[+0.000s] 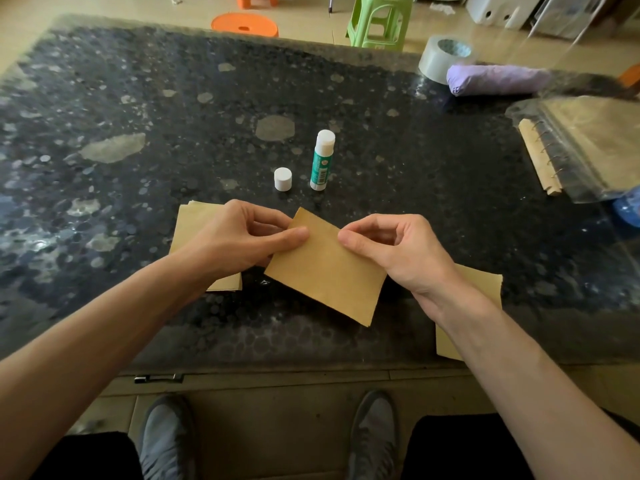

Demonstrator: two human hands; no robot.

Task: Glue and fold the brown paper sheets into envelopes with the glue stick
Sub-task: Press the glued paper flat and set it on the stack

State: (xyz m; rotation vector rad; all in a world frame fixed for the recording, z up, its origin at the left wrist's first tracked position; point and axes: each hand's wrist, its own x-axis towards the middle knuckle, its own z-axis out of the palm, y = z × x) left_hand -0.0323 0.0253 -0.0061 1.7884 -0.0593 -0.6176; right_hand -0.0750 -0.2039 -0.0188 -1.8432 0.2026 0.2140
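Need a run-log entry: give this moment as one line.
left hand: pinches brown sheet | right hand: pinches it | glue stick: upright, uncapped | cap: beside it

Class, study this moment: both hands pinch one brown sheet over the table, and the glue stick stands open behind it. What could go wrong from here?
1. The glue stick stands upright with its cap off beside it; a reaching hand might topple it, and the glue may dry.
2. The left hand and right hand pinch the brown sheet at an angle to the table edge, so a fold started now may come out crooked.
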